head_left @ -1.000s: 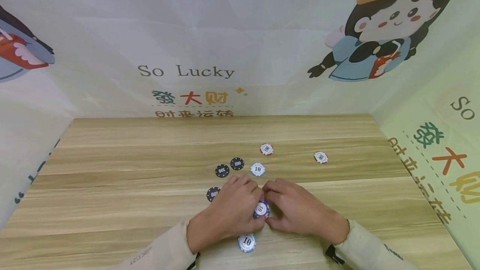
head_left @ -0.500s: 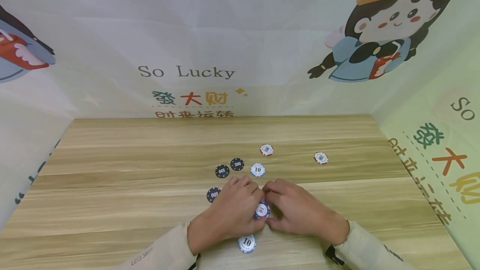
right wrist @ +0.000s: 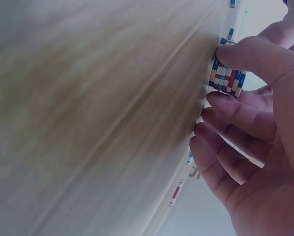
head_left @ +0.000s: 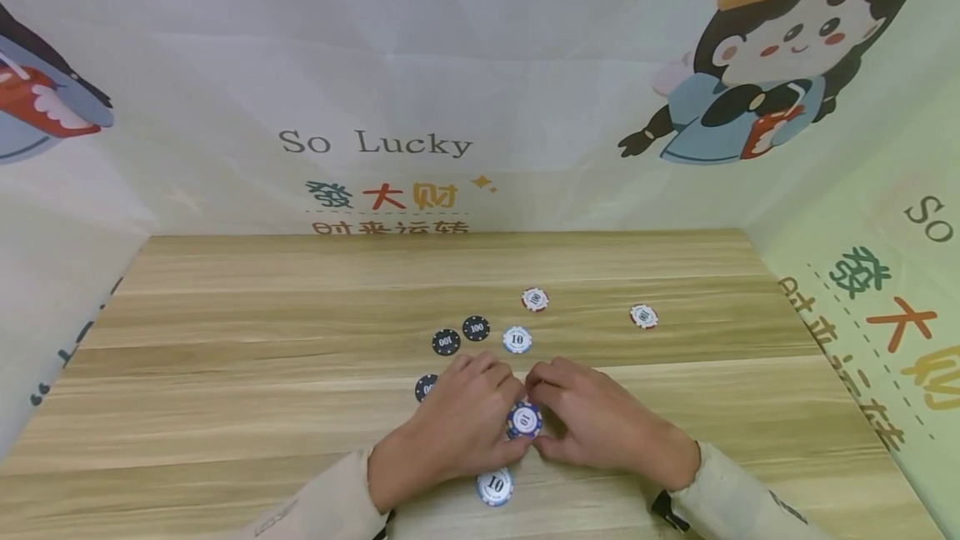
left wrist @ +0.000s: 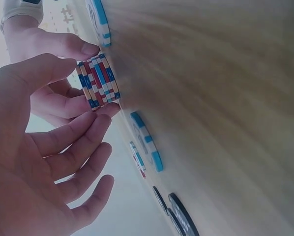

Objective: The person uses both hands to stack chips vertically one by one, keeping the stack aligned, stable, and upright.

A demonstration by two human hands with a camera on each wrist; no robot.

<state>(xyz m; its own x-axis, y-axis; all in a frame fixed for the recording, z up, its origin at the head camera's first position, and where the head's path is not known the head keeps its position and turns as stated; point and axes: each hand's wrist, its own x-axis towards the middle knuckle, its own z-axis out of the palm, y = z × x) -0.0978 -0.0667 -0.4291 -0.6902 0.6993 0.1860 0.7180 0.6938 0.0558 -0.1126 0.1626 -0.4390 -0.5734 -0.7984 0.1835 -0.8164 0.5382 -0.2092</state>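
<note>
Between the two hands stands a short stack of poker chips [head_left: 524, 420], a blue-rimmed "10" chip on top. Bands of blue, red, white and tan show along its side in the left wrist view. My left hand [head_left: 465, 419] holds the stack from the left, thumb and index finger at its edges. From the right, my right hand [head_left: 600, 419] has its thumb [right wrist: 240, 53] and index finger on opposite sides of the same stack. The other right fingers curve beside it. Just in front lies a light-blue "10" chip [head_left: 496, 487], partly behind the left hand.
Beyond the hands lie another light-blue chip [head_left: 517, 340], two black "100" chips [head_left: 476, 328], and red-edged chips [head_left: 536, 299], one farther right [head_left: 643, 316]. A third black chip [head_left: 425, 388] is partly covered by the left hand. Printed cloth walls [head_left: 525, 107] enclose the wooden table [head_left: 262, 315].
My left hand has shifted slightly left, so more of the top chip shows and the nearby black chip is more covered. The right hand stays nearly still.
</note>
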